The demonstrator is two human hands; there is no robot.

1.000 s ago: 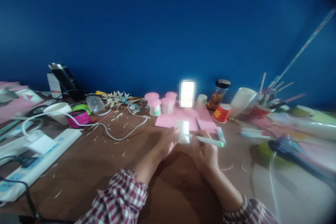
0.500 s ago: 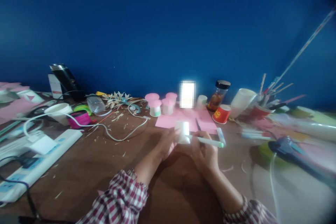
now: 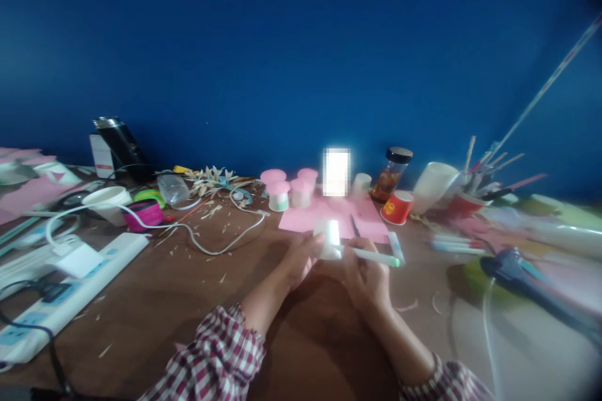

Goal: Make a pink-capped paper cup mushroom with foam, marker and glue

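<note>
My left hand (image 3: 301,260) is closed on the left side of a small white paper cup (image 3: 325,241), which has a bright shine on its surface. In my right hand (image 3: 369,279) is a white marker (image 3: 379,257) with a light green end pointing right. The marker's other end is close to the cup's right side; whether it touches the cup is too blurred to tell. Just beyond my hands lies a sheet of pink paper (image 3: 301,216), with a dark pen-like stick (image 3: 355,225) on it. To the right of my right hand lies a white and blue marker or cap (image 3: 396,247).
Several cups with pink round tops (image 3: 278,194) stand behind, beside a pixelated bright panel (image 3: 336,172). At right are a red cup (image 3: 397,208), a jar (image 3: 392,175) and a dark glue-gun-like tool (image 3: 512,276). A power strip (image 3: 103,276) and cables lie left.
The whole view has shifted very slightly. Both hands keep their hold on the cup and the marker, with hardly any visible movement.
</note>
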